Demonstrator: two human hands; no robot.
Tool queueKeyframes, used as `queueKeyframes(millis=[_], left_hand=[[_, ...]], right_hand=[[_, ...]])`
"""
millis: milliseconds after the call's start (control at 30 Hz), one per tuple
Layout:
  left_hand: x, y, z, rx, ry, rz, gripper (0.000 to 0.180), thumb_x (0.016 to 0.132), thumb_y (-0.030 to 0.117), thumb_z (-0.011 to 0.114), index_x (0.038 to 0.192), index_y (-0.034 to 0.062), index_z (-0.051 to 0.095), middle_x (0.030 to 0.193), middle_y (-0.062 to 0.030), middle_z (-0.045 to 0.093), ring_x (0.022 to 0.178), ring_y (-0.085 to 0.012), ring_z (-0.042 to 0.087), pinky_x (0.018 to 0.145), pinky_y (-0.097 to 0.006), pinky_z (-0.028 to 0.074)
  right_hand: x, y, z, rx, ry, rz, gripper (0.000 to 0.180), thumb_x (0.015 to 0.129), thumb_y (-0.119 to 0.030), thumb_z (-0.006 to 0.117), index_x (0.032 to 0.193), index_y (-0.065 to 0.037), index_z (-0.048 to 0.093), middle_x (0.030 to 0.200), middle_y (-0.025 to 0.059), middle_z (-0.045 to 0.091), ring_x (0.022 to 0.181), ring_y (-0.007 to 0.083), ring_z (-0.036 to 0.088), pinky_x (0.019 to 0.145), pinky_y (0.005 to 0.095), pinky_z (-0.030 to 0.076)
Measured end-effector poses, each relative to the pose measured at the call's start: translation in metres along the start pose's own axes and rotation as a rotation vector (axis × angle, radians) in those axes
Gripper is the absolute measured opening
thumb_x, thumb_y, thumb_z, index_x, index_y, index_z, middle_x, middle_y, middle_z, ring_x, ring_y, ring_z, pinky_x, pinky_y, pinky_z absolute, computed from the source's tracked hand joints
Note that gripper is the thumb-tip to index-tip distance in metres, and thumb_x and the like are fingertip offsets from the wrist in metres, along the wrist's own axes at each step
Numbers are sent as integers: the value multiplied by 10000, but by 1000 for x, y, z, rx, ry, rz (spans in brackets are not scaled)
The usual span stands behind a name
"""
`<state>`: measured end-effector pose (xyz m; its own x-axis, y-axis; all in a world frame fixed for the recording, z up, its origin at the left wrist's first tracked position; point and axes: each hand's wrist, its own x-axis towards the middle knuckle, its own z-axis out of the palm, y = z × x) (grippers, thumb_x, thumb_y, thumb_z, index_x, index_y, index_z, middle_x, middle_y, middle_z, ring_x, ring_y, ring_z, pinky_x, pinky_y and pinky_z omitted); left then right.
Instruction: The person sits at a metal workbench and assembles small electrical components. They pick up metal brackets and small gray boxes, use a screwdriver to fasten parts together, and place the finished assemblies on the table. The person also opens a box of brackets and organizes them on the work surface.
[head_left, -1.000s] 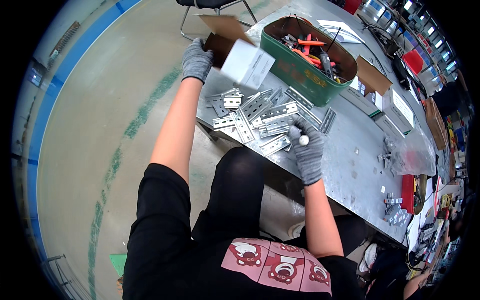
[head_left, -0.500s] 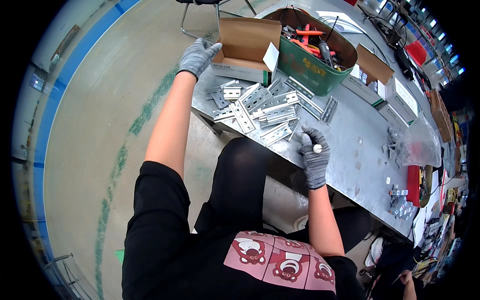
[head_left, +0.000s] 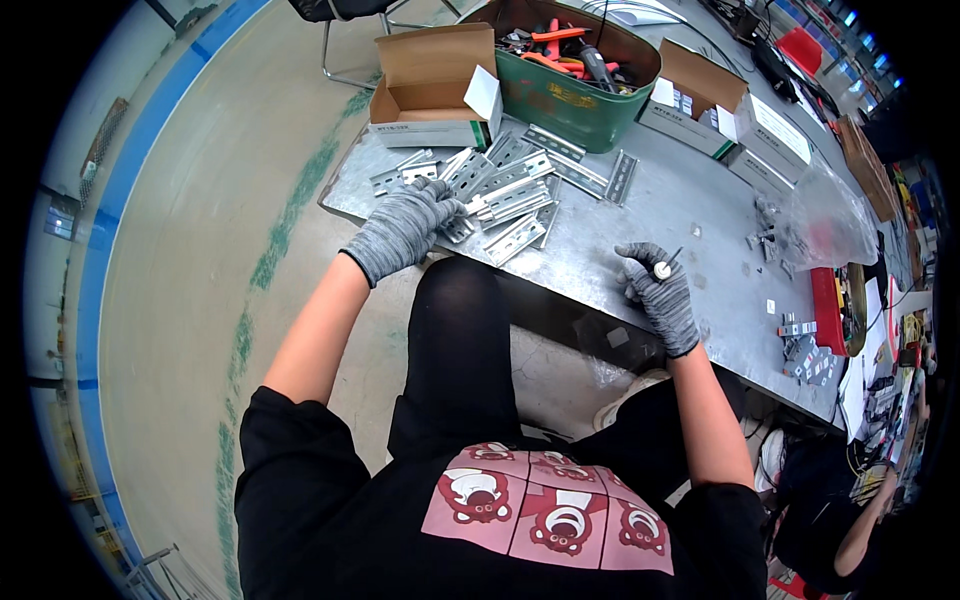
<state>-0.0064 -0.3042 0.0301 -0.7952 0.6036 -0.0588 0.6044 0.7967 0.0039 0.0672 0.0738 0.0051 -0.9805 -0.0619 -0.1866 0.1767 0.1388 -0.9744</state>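
Note:
My left hand [head_left: 405, 228], in a grey knit glove, is at the near left of a pile of slotted metal mounting rails [head_left: 515, 200]. Its fingers are bent over a rail [head_left: 458, 230] at the pile's edge, partly hiding it. My right hand [head_left: 660, 300], gloved alike, is at the table's front edge, closed around a small screwdriver [head_left: 662, 270]. The screwdriver's pale end and thin dark shaft show above the fingers; the rest is hidden in the glove. An opened cardboard box [head_left: 430, 133] stands just behind the rails.
A green tub [head_left: 570, 100] of orange-handled tools stands behind the rails. Right of it are an open carton [head_left: 690, 125] of small parts and closed boxes [head_left: 775, 140]. A clear plastic bag [head_left: 835, 220] and a red bin [head_left: 828, 310] lie farther right on the metal table [head_left: 700, 230].
My left hand has come from the open box's left side down onto the rails. My right hand still holds the screwdriver, now turned so its shaft shows. The whole view has shifted.

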Motion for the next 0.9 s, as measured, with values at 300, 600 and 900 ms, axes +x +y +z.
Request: queueKeyframes(millis=[300,600,900], left_hand=[[15,-4,-10,-35,-22,-8,388,717,42,688,1100,82,642,1145,-128,592,1081,-327,567,978,-401,455],[37,-56,-54,-439,376,-337,438,771,237,789,1111,38,598,1129,-133,632,1032,-303,624,897,-390,504],[101,-110,-46,-652,393,-427,496,719,144,838,1150,41,615,1078,-107,679,998,-211,648,927,-328,498]], right_hand=[[1,12,-9,126,36,-51,218,962,-191,606,1145,-82,655,753,-26,629,595,13,523,541,173,425],[3,11,-7,33,7,-37,218,947,-119,574,1142,-78,661,757,-24,618,617,32,542,572,199,479],[3,8,-3,58,45,-37,191,937,-89,606,1117,-56,661,782,-17,629,600,32,533,557,202,468]])
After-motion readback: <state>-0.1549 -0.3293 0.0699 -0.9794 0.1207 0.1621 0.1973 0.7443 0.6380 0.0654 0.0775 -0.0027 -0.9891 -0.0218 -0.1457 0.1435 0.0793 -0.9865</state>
